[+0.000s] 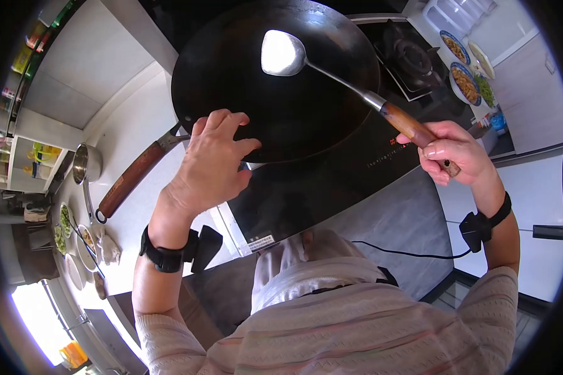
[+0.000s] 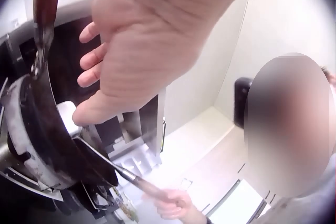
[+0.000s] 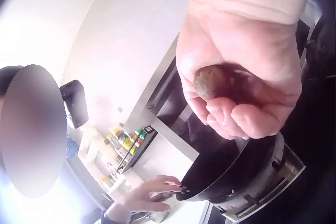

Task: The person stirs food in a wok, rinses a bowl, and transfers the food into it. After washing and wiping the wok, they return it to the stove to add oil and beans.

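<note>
A large dark wok (image 1: 219, 75) sits on the stove, its wooden handle (image 1: 131, 179) pointing to the left. Over the wok's near left rim hovers my left hand (image 1: 211, 164), palm down, fingers spread and loosely bent, holding nothing. The left wrist view shows the same bare palm (image 2: 149, 50) beside the wok (image 2: 50, 113). My right hand (image 1: 455, 153) grips a wok spatula by its wooden handle (image 1: 406, 122). The spatula's shiny metal blade (image 1: 283, 54) is over the wok. In the right wrist view the handle's rounded end (image 3: 210, 82) sticks out between curled fingers.
A second burner (image 1: 413, 57) stands right of the wok, with bowls of food (image 1: 465, 84) beyond it. On the left counter are a small metal pot (image 1: 87, 164) and several plates (image 1: 75, 270). Bottles line a shelf (image 1: 22, 59). The black cooktop (image 1: 300, 194) spans the front.
</note>
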`<state>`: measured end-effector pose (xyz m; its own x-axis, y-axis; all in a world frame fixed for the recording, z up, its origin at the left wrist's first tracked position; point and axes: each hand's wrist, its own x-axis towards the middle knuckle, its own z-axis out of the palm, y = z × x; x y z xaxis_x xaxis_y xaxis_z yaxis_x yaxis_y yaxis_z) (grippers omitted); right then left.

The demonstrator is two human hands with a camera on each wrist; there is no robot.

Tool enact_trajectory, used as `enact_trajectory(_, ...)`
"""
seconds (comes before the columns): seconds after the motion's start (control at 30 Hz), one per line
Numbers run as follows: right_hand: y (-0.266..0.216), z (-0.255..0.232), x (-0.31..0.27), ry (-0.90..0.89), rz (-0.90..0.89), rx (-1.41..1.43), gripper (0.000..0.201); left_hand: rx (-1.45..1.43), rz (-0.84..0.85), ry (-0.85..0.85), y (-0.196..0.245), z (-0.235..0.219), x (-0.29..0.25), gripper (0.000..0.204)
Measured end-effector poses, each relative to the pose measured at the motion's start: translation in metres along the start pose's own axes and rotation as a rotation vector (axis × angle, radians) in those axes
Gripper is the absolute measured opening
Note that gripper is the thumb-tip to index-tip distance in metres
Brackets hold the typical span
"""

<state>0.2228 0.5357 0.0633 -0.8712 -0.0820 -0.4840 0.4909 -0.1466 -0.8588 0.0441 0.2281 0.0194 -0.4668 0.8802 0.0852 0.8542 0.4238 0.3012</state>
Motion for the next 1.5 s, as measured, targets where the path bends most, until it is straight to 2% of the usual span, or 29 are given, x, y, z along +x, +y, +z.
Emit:
enact_trajectory(0.07,0.001,-0.002,0.001,-0.01,-0.01,0.008,0.033,0.029,-0.013,-0.086,-0.002,0.001,0.005,0.031)
enact_trajectory(0.13,0.006,-0.005,0.002,-0.015,-0.014,0.016,0.033,0.008,-0.001,-0.096,-0.003,0.003,0.008,0.029)
enact_trajectory(0.3,0.009,-0.011,0.001,-0.032,-0.025,0.02,0.035,-0.07,0.004,-0.091,-0.003,0.002,0.008,0.027)
enact_trajectory(0.37,0.009,-0.013,0.0,-0.038,-0.023,0.024,0.035,-0.175,0.015,-0.018,-0.001,-0.004,0.002,0.021)
enact_trajectory(0.47,0.01,-0.016,-0.002,-0.073,-0.032,0.047,0.036,-0.273,-0.011,0.062,0.001,-0.023,-0.025,0.016)
enact_trajectory(0.53,0.011,-0.015,-0.005,-0.102,-0.045,0.064,0.037,-0.372,-0.079,0.016,0.006,-0.036,-0.058,0.012)
enact_trajectory(0.6,0.01,-0.009,-0.009,-0.068,-0.034,0.052,0.039,-0.659,-0.18,-0.181,-0.005,-0.026,-0.102,0.011)
enact_trajectory(0.67,0.014,-0.005,-0.01,-0.028,-0.005,0.07,0.039,-0.833,-0.44,-0.335,-0.012,0.002,-0.153,0.01)
enact_trajectory(0.73,0.018,0.003,-0.009,0.004,-0.032,0.037,0.036,-0.583,-0.834,-0.547,-0.008,0.032,-0.205,0.01)
enact_trajectory(0.83,0.021,0.019,-0.006,0.066,-0.085,0.041,0.032,-0.725,-0.865,-0.527,-0.018,0.088,-0.28,0.009)
enact_trajectory(0.9,0.025,0.031,-0.001,0.142,-0.11,-0.068,0.03,-0.246,-0.796,-0.466,-0.02,0.109,-0.307,0.007)
enact_trajectory(0.93,0.025,0.038,0.001,0.212,-0.132,-0.169,0.027,-0.254,-0.785,-0.456,-0.022,0.114,-0.311,0.007)
enact_trajectory(1.0,0.026,0.059,0.006,0.292,-0.135,-0.225,0.025,-0.401,-0.882,-0.432,-0.024,0.12,-0.316,0.009)
enact_trajectory(1.07,0.04,0.075,0.018,0.439,-0.332,-0.425,0.024,-0.354,-0.805,-0.411,-0.029,0.124,-0.315,0.007)
enact_trajectory(1.13,0.052,0.092,0.024,0.6,-0.385,-0.745,0.033,-0.316,-0.73,-0.395,-0.03,0.123,-0.31,0.005)
enact_trajectory(1.2,0.058,0.11,0.027,0.683,-0.44,-0.981,0.037,-0.342,-0.661,-0.195,-0.025,0.114,-0.299,0.002)
enact_trajectory(1.23,0.059,0.118,0.028,0.687,-0.43,-0.998,0.037,-0.361,-0.654,-0.194,-0.023,0.113,-0.295,0.002)
enact_trajectory(1.3,0.062,0.131,0.031,0.731,-0.414,-0.999,0.039,-0.488,-0.581,0.064,-0.022,0.112,-0.289,0.001)
enact_trajectory(1.33,0.066,0.132,0.033,0.725,-0.421,-0.927,0.038,-0.508,-0.577,0.052,-0.024,0.113,-0.285,0.001)
enact_trajectory(1.4,0.059,0.143,0.028,0.731,-0.33,-0.685,0.036,-0.435,-0.5,0.295,-0.025,0.117,-0.278,0.003)
enact_trajectory(1.43,0.064,0.139,0.025,0.736,-0.407,-0.543,0.035,-0.409,-0.514,0.332,-0.029,0.12,-0.275,0.003)
enact_trajectory(1.5,0.075,0.139,0.008,0.844,-0.406,-0.331,0.029,-0.336,-0.526,0.431,-0.038,0.132,-0.272,0.004)
